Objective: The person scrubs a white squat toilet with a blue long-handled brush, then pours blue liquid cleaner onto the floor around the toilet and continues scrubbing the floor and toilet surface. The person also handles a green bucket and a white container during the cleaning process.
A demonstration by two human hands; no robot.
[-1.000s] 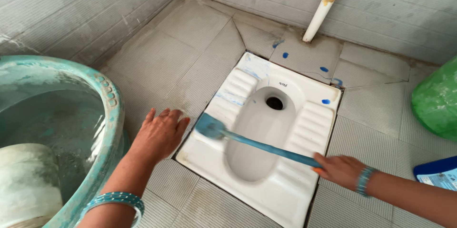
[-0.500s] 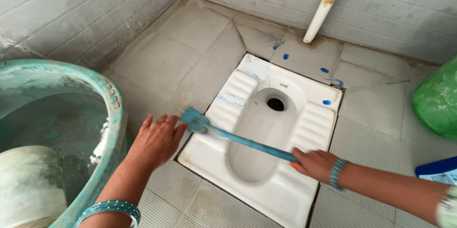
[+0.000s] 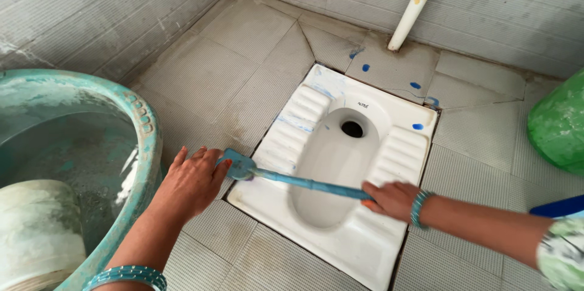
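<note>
Firmly, right hand [image 3: 392, 198] fingers grip the blue brush [image 3: 292, 178]; left hand [image 3: 191, 181] spread beside its head.

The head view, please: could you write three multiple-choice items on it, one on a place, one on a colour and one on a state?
1. Where is the brush head?
A. at the pan's left edge
B. in the drain hole
C. in the tub

2. What colour is the brush?
A. red
B. blue
C. white

3. How is the left hand?
A. flat on the floor
B. gripping the handle
C. inside the tub

A, head beside the left footrest; B, blue handle and head; A, palm down, fingers spread, while the right hand grips the handle.
</note>
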